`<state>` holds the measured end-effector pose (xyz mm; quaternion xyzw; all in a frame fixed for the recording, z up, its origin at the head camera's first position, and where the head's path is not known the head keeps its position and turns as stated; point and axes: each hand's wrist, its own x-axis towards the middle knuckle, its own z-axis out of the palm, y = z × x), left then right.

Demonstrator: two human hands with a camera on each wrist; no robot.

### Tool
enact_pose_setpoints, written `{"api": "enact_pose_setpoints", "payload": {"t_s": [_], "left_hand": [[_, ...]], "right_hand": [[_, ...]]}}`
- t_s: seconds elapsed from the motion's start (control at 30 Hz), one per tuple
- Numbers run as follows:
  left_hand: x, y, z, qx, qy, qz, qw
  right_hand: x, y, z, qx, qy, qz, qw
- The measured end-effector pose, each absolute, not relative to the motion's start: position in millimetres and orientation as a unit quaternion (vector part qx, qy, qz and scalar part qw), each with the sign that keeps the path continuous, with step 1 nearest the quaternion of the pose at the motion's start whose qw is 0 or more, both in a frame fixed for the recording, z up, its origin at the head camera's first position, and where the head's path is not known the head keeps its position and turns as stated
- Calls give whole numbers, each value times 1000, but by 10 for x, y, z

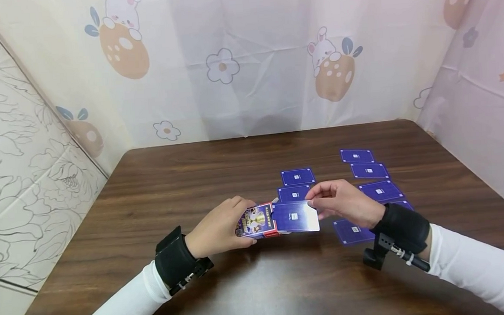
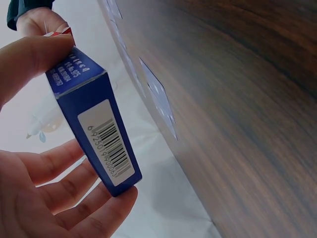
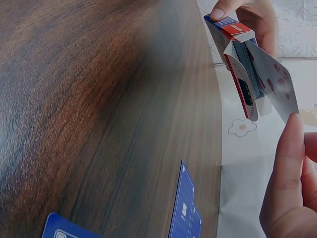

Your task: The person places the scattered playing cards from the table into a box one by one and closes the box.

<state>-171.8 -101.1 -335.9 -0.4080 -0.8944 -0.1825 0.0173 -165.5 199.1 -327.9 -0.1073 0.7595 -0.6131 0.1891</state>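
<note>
My left hand grips a small blue and red card box over the table, its open end facing right. In the left wrist view a barcode label shows on the end of the box. A blue-backed playing card sticks out of the open end. My right hand pinches this card by its outer edge between thumb and fingers. From the right wrist, the card shows its pale face with red marks, slanting away from the stack of cards inside the box. The box's flap hangs folded outward.
On the brown wooden table, two blue cards lie face down behind the box. Several more form an overlapping column to the right, partly under my right hand and wrist strap. A patterned curtain hangs along the back edge.
</note>
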Motion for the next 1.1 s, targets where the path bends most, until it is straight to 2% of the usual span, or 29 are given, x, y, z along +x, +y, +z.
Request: {"api": "enact_pose_setpoints", "payload": {"t_s": [1.1], "left_hand": [[-1709, -895, -3370, -417, -893, -172, -7]], "right_hand": [[-1655, 1771, -3303, -115, 759, -608, 201]]}}
